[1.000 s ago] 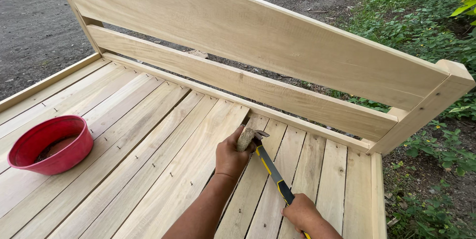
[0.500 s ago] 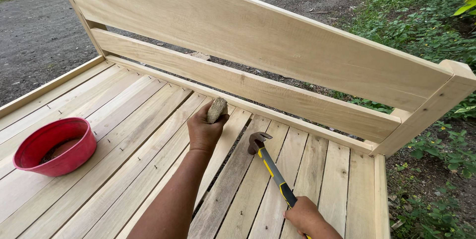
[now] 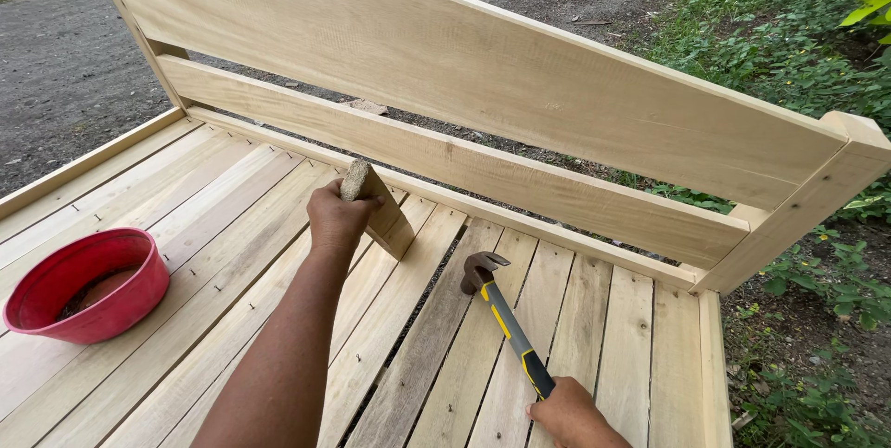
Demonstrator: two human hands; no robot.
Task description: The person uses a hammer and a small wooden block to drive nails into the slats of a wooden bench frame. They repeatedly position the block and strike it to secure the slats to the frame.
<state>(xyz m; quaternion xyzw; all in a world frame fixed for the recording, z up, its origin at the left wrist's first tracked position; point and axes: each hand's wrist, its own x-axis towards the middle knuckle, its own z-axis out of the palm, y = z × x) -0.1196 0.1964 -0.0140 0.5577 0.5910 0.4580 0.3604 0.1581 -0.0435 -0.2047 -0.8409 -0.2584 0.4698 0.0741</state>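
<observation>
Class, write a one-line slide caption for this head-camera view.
Left hand lifts a wooden block off the slats; right hand holds a hammer.

An outdoor carpentry spot: an unfinished bare-wood bed frame stands in the open, a gravel road behind it and weedy greenery beside it.

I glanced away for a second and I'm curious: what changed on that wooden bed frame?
The left hand carried the small wood block away from the hammer, leftward and toward the headboard, still gripping it. The right hand kept hold of the hammer handle, its head on the slats. The red bowl stayed put.
</observation>
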